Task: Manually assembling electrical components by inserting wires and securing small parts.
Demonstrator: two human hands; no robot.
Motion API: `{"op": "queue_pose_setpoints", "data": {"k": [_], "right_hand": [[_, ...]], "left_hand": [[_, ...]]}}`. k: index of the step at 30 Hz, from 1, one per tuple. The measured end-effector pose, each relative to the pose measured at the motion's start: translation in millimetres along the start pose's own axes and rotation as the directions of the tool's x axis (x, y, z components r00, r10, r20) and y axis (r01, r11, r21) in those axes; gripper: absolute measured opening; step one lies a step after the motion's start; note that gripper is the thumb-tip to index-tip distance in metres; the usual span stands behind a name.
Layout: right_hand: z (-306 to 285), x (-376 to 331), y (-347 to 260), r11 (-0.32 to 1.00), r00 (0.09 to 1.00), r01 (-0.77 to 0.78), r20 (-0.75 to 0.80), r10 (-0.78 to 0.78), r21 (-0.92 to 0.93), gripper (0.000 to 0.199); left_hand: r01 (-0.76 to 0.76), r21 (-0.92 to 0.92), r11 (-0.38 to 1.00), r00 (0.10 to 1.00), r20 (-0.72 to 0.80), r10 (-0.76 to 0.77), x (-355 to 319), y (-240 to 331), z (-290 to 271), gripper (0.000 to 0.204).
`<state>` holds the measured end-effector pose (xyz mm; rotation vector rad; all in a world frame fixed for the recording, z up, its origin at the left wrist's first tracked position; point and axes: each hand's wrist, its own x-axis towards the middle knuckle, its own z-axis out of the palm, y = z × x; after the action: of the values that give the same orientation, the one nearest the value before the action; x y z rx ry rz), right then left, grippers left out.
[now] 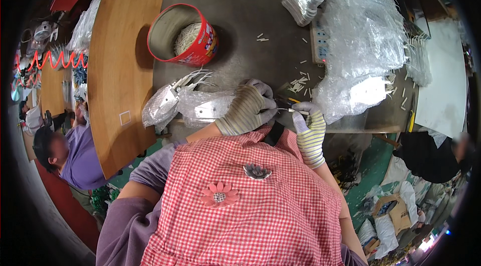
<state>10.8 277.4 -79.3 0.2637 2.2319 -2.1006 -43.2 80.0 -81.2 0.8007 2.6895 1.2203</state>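
My left hand [249, 109], in a grey striped glove, pinches a thin white wire [283, 109] near the table's front edge. Facing it, my right hand [311, 131], in a yellow-and-white striped glove, has thumb and fingers closed on a small white tube [302, 112] at the wire's end. Just beyond the fingertips lies a tool with yellow and black handles [292, 100], partly hidden. Left of my left hand rest bubble-wrapped white metal parts [206, 108] with loose white wires. A pile of short white tubes [299, 84] is scattered beyond my right hand.
A red bucket [204, 45] holding many white tubes stands at the back left, beside a wooden board [117, 60]. Bubble-wrapped parts [362, 40] are heaped at the right, next to a power strip [319, 40]. Other people sit at far left and far right.
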Motion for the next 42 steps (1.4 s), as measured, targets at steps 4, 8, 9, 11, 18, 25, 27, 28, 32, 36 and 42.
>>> {"op": "queue_pose_setpoints", "data": {"k": [4, 8, 9, 11, 18, 25, 27, 28, 32, 36, 42], "right_hand": [[4, 1, 3, 0.998, 0.999, 0.032, -0.024, -0.033, -0.061, 0.011], [10, 7, -4, 0.866, 0.947, 0.319, 0.108, -0.301, -0.386, 0.014], [12, 9, -1, 0.842, 0.939, 0.344, 0.173, -0.299, -0.415, 0.015], [11, 10, -3, 0.875, 0.957, 0.279, 0.192, -0.219, -0.395, 0.015], [19, 19, 2, 0.861, 0.930, 0.228, 0.364, -0.054, -0.455, 0.017], [43, 20, 13, 0.828, 0.900, 0.354, 0.400, -0.174, -0.435, 0.023], [43, 16, 8, 0.811, 0.886, 0.420, 0.379, -0.269, -0.407, 0.019], [43, 15, 4, 0.790, 0.866, 0.480, 0.348, -0.358, -0.382, 0.015], [42, 22, -6, 0.583, 0.705, 0.705, 0.478, -0.523, -0.402, 0.019], [45, 29, -13, 0.637, 0.728, 0.671, 0.500, -0.470, -0.379, 0.022], [39, 27, -21, 0.993, 0.876, -0.048, 0.472, 0.095, -0.110, 0.021]], "left_hand": [[0.017, -0.009, 1.000, 0.999, 0.028, -0.017, -1, -2, 1, 0.016], [-0.033, 0.023, 0.999, 0.995, 0.096, 0.030, -2, -3, -3, 0.018], [-0.008, 0.031, 0.999, 0.988, 0.152, 0.003, -3, -3, -4, 0.021], [0.015, 0.038, 0.999, 0.978, 0.209, -0.023, -2, 1, -9, 0.025], [0.174, 0.333, 0.927, 0.969, 0.109, -0.221, -33, -1, -42, 0.073], [0.332, 0.490, 0.806, 0.885, 0.132, -0.446, -57, -12, -53, 0.073], [0.314, 0.436, 0.843, 0.924, 0.062, -0.377, -60, -14, -54, 0.069], [0.320, 0.436, 0.841, 0.923, 0.057, -0.381, -62, -12, -55, 0.069], [0.320, 0.367, 0.874, 0.939, 0.001, -0.344, -61, 5, -70, 0.066], [0.328, 0.316, 0.890, 0.941, -0.023, -0.339, -61, 17, -74, 0.064], [0.415, 0.319, 0.852, 0.906, -0.058, -0.419, -60, 30, -73, 0.069]]}}
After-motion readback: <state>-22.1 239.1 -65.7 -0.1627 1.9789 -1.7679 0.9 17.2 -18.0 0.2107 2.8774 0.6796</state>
